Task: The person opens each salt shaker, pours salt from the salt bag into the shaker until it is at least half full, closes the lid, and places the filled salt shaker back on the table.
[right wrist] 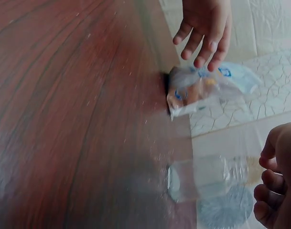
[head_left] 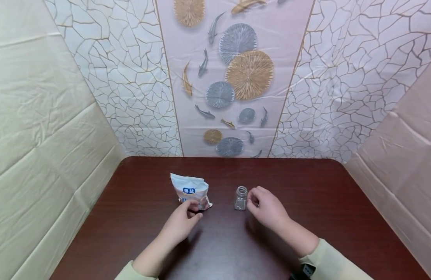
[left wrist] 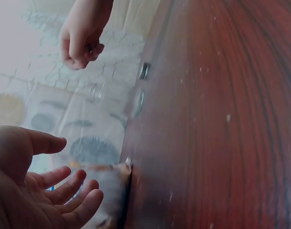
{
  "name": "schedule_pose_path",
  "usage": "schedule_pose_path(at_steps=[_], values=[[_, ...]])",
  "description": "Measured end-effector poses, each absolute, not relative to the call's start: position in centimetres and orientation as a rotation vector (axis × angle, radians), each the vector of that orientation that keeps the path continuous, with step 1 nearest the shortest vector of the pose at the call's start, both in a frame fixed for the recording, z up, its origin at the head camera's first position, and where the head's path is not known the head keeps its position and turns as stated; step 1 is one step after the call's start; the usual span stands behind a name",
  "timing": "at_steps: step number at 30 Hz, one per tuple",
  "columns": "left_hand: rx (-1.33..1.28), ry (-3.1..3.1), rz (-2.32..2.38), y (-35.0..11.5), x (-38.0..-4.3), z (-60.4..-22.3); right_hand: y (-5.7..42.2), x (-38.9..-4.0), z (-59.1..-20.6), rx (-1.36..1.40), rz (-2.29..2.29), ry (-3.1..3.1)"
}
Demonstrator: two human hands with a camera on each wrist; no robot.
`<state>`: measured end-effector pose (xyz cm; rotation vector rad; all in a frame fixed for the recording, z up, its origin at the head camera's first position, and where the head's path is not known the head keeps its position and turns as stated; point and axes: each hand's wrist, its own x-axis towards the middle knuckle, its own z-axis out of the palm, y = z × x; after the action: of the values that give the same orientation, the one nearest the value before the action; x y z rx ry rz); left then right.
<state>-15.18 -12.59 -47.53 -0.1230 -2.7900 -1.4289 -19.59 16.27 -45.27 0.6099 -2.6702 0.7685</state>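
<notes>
In the head view, the salt bag [head_left: 189, 190] sits on the dark red wood-grain table [head_left: 215, 245] ahead of the left hand [head_left: 180, 223]; its filled bottom seems to prop it up, while the slack top leans to one side. The left fingers overlap its lower part with the thumb apart, and whether they touch it is hard to tell. The clear uncapped jar [head_left: 240, 200] stands upright to the right of the bag, apart from it, apparently steadied by its flat base so that the threaded mouth faces up. The right hand [head_left: 269, 208] is just beside the jar, thumb and fingers loosely curled; each thing seems placed within easy reach of the hand on its side. In the left wrist view, the left fingers are spread and relaxed, gripping nothing, with the bag beyond them; a small dark object [left wrist: 144, 71] lies near the jar's base, too blurred to name. In the right wrist view, a gap shows between the half-curled right fingertips and the jar's neck, nothing visible is held, and the left fingers hang slack in front of the bag, not wrapped round it
</notes>
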Motion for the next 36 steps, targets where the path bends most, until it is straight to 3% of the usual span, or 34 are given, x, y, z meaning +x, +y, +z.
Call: schedule_pose_path(at_steps=[21, 36], values=[[0.217, -2.717, -1.39, -17.5, -16.7, -48.1, 10.7, -20.1, -42.1, 0.77, 0.8, -2.683], [0.188, -2.711, -1.446, -18.1, -19.8, -50.0, 5.5, -21.6, -40.9, 0.889, 0.764, -2.691]])
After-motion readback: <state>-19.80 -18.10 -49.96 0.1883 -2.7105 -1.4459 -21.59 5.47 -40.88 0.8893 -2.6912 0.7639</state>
